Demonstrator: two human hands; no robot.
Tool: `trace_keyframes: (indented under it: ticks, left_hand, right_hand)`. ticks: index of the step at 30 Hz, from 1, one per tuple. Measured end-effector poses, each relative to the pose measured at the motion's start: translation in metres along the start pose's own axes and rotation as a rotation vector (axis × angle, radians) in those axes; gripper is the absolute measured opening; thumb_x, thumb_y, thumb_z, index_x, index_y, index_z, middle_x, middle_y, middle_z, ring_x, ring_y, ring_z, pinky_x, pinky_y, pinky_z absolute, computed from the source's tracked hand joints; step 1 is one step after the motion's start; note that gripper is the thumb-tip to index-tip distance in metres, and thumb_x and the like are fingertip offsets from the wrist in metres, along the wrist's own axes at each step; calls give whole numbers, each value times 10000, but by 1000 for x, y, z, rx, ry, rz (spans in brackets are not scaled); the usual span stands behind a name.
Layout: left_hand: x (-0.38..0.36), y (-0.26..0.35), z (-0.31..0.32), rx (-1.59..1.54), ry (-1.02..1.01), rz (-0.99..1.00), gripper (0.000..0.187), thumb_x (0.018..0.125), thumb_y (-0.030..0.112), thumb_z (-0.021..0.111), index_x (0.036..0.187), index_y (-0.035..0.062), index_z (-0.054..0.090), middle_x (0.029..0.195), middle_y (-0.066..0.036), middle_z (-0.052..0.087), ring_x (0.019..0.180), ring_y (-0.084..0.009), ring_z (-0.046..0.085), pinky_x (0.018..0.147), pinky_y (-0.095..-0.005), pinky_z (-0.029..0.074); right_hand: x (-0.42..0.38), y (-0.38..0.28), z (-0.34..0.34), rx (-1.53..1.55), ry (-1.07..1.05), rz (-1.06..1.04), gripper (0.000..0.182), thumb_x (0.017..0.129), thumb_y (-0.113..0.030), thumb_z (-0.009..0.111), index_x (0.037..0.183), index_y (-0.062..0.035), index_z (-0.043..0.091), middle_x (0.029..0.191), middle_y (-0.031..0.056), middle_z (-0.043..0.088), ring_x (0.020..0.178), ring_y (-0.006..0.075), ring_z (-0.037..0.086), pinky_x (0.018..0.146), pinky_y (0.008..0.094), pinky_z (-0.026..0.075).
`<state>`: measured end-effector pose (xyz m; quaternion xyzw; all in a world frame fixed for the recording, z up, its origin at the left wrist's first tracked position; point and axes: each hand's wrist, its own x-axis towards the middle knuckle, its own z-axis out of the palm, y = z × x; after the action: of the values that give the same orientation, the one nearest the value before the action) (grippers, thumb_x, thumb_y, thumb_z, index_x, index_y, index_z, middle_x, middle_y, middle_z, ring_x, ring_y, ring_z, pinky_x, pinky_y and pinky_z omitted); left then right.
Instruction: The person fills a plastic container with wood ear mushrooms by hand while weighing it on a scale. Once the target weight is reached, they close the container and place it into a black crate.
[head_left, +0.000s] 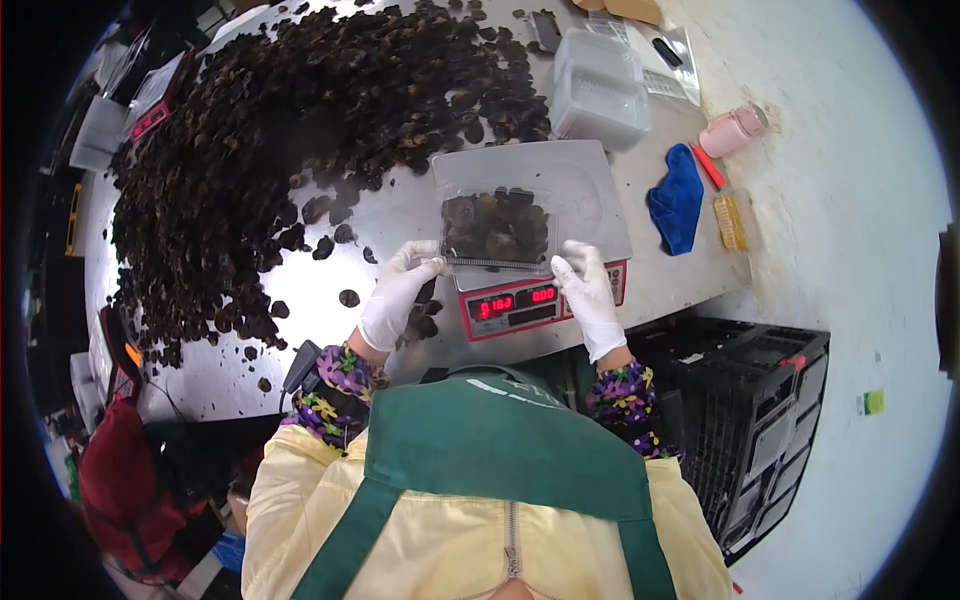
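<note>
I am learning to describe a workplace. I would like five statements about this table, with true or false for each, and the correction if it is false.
1. The clear box is on the scale. True.
2. The blue cloth lies left of the scale. False: it lies to its right.
3. The left hand and right hand wear white gloves. True.
4. The display is dark. False: red digits glow.
5. The clear box is empty. False: it holds dark pieces.

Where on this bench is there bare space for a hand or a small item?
Right of the scale, up to the blue cloth and the near edge. Left of the left hand, a bright patch holds few pieces. Crowded: the dark heap and beside the clear tubs.
</note>
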<state>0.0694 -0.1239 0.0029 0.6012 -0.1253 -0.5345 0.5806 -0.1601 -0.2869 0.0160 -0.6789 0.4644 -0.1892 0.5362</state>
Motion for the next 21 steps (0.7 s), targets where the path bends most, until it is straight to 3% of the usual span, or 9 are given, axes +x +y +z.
trace_keyframes:
  ticks: [1,2,6,13,17,18,19,20,21]
  left_hand:
    - [2,-1,-2,10,-15,0,250,947,81,597,1191,42,556,963,-71,704,900,-111,639,816,-235,475]
    - [6,-5,-6,-28,-29,-9,220,940,70,602,1153,43,557,962,-76,704,904,-116,644,818,-238,477]
    - [16,-3,-13,-22,-107,-6,143,918,17,607,1051,44,560,953,-91,704,901,-137,661,791,-237,494]
    - [24,-7,-23,86,-210,34,101,919,16,621,989,59,562,935,-74,701,774,-100,616,686,-217,467]
    - [8,4,-12,355,-178,226,126,886,73,679,925,76,559,803,32,574,704,-53,491,630,-221,395]
    - [-19,34,9,264,-157,-8,133,898,39,650,973,67,545,861,-14,548,834,-119,577,669,-269,499]
    - [-5,11,-3,392,-202,231,140,901,52,661,946,84,532,863,-19,535,820,-129,573,631,-287,517]
    - [-26,32,17,205,-132,-41,151,904,63,666,906,92,517,837,0,507,775,-108,535,633,-261,511]
    - [-10,11,5,178,-167,65,147,917,60,648,911,101,508,816,25,472,709,-77,478,607,-238,459]
  right_hand:
    - [-2,-4,-1,177,-137,242,445,960,-253,662,1280,16,509,1112,130,640,956,175,629,844,306,508]
    - [-1,-1,1,229,-174,255,435,975,-255,648,1290,8,502,1041,113,658,862,140,643,797,291,532]
    - [-2,8,1,501,-192,300,392,968,-222,651,1254,13,522,1031,118,665,892,162,660,818,305,552]
    - [-9,4,6,401,-102,370,269,973,-162,617,1179,3,563,1001,106,669,883,170,673,805,303,551]
    - [-10,13,11,301,-80,245,80,948,-64,586,1021,-34,571,883,71,669,787,127,665,665,261,527]
    - [-5,23,11,189,-102,161,53,922,-39,584,972,-27,592,834,69,666,748,123,653,634,276,524]
    - [-8,25,15,225,-22,44,38,907,-35,589,938,-23,606,800,66,656,724,134,643,624,288,527]
    - [-3,31,14,13,17,-34,52,917,-45,591,953,-13,612,790,59,647,731,157,645,633,299,535]
    - [-4,28,16,348,44,1,85,933,-71,606,988,-6,607,831,54,651,753,161,648,658,297,538]
